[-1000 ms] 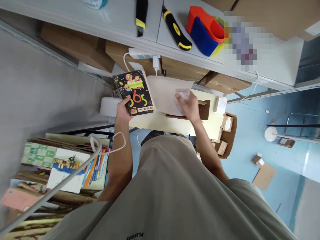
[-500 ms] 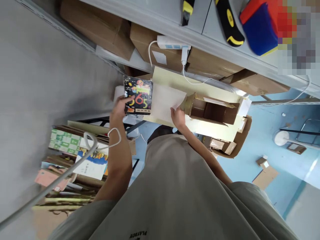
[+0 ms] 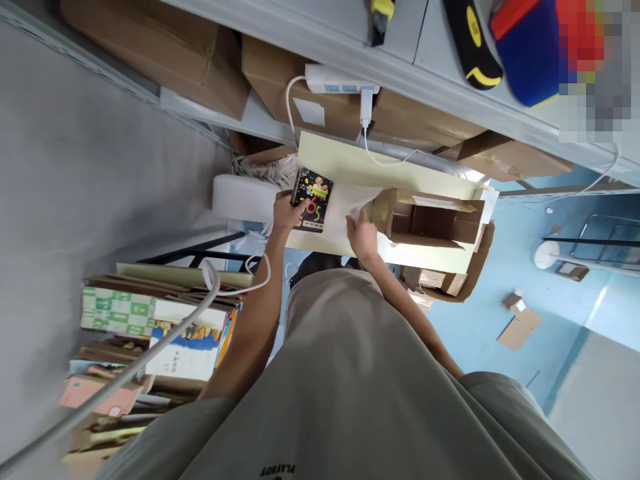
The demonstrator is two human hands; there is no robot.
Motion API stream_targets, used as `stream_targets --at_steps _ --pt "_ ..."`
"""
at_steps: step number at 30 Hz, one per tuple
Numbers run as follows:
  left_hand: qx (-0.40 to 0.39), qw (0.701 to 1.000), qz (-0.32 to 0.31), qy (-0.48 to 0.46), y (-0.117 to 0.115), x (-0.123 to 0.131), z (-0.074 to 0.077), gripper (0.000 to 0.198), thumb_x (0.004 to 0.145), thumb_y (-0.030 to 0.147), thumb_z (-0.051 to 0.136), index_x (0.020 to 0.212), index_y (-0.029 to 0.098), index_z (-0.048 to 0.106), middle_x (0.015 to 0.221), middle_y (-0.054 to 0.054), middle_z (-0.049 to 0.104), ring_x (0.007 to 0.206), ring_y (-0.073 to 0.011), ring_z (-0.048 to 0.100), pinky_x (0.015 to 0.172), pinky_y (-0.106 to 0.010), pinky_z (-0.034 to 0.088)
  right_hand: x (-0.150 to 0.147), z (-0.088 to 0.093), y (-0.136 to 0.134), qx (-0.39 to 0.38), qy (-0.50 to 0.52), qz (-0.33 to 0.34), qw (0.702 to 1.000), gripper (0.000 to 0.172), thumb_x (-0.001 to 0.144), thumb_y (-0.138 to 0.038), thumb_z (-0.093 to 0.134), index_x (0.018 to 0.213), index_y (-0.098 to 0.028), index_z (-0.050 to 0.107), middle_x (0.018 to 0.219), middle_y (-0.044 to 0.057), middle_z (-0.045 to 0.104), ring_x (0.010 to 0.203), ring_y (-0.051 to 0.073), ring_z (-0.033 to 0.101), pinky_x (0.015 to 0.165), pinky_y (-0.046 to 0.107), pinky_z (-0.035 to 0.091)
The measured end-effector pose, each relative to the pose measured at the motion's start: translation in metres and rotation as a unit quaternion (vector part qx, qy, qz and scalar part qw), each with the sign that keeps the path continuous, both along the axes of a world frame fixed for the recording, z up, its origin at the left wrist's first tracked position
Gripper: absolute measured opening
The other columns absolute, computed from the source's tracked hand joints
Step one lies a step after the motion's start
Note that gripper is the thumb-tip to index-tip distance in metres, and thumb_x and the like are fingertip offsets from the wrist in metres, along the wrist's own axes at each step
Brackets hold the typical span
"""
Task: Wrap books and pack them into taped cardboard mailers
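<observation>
A dark book (image 3: 314, 193) with "365" in coloured numbers on its cover is over the left part of the pale yellow board (image 3: 350, 155). My left hand (image 3: 289, 212) grips it by its left edge, thumb on the cover. Beside the book a sheet of white paper (image 3: 341, 207) lies on the board. My right hand (image 3: 362, 235) is at the paper's right part, fingers bent and pressed together at it. Just right of that hand stands an open cardboard box (image 3: 435, 217), its inside facing up.
Stacked books (image 3: 185, 347) and folded cardboard fill the lower left. A grey cable (image 3: 165, 340) crosses in front of them. Above the board, a shelf edge (image 3: 310, 47) carries a power strip (image 3: 340, 80) and a black-yellow tool (image 3: 473, 43). A white foam roll (image 3: 245, 198) lies left.
My left hand has carried the book rightward from beyond the board's left edge to over the board and the paper's left side. My right hand remains at the paper.
</observation>
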State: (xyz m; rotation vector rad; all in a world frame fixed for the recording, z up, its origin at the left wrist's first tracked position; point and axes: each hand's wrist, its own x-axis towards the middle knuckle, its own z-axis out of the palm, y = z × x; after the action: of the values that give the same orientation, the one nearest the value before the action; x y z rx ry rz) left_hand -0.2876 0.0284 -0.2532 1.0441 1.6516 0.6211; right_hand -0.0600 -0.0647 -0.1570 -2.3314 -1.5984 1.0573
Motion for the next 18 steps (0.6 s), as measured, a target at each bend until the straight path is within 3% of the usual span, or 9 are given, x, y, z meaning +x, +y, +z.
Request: stream_targets --at_steps 4,6,9,12,15,18 --pt "0.053 0.996 -0.067 0.034 -0.010 0.015 0.012 0.020 0.086 0.032 0.089 0.090 0.021 0.073 0.148 -0.019 0.069 0.154 -0.0453 0.062 0.137 -0.049 0.048 -0.024 0.017 0.021 -0.003 0.023 0.015 1.000 0.039 0.122 -0.034 0.046 0.155 -0.016 0.059 0.116 0.017 0.088 0.106 0.034 0.086 0.098 0.040 0.062" --pt "0.067 0.988 -0.124 0.057 -0.023 0.032 0.020 0.015 0.093 0.032 0.084 0.099 0.021 0.076 0.152 -0.021 0.067 0.149 -0.0462 0.066 0.136 -0.054 0.049 -0.026 0.025 0.027 -0.008 0.035 0.026 0.999 0.041 0.121 -0.031 0.045 0.157 -0.016 0.059 0.116 0.016 0.088 0.107 0.034 0.086 0.098 0.038 0.060" --pt "0.083 0.978 -0.181 0.063 -0.041 0.061 0.026 0.024 0.097 0.029 0.081 0.117 0.018 0.080 0.155 -0.023 0.065 0.144 -0.0444 0.069 0.132 -0.055 0.053 -0.019 0.030 0.026 -0.023 0.030 0.027 0.999 0.043 0.120 -0.028 0.045 0.158 -0.014 0.060 0.115 0.016 0.089 0.109 0.034 0.086 0.098 0.037 0.059" --pt "0.079 0.975 -0.207 -0.019 -0.052 0.081 0.024 0.032 0.098 0.026 0.078 0.129 0.017 0.080 0.152 -0.022 0.069 0.137 -0.0375 0.074 0.122 -0.050 0.060 -0.006 0.027 0.018 -0.033 0.014 0.021 0.999 0.044 0.120 -0.028 0.047 0.159 -0.013 0.062 0.118 0.018 0.089 0.113 0.035 0.086 0.102 0.038 0.060" --pt "0.061 0.968 -0.220 -0.101 -0.054 0.086 0.022 0.031 0.099 0.024 0.072 0.128 0.019 0.082 0.143 -0.018 0.078 0.131 -0.0333 0.077 0.119 -0.049 0.062 0.007 0.019 0.009 -0.053 -0.003 0.000 0.999 0.043 0.120 -0.025 0.049 0.158 -0.014 0.065 0.131 0.020 0.087 0.118 0.034 0.085 0.104 0.040 0.062" --pt "0.074 0.967 -0.231 -0.078 -0.052 0.084 0.025 0.029 0.098 0.024 0.070 0.121 0.022 0.085 0.137 -0.015 0.083 0.135 -0.0349 0.075 0.126 -0.054 0.056 0.014 0.007 0.004 -0.077 -0.024 -0.022 0.997 0.042 0.120 -0.023 0.048 0.157 -0.014 0.066 0.138 0.021 0.084 0.119 0.033 0.085 0.105 0.041 0.064"
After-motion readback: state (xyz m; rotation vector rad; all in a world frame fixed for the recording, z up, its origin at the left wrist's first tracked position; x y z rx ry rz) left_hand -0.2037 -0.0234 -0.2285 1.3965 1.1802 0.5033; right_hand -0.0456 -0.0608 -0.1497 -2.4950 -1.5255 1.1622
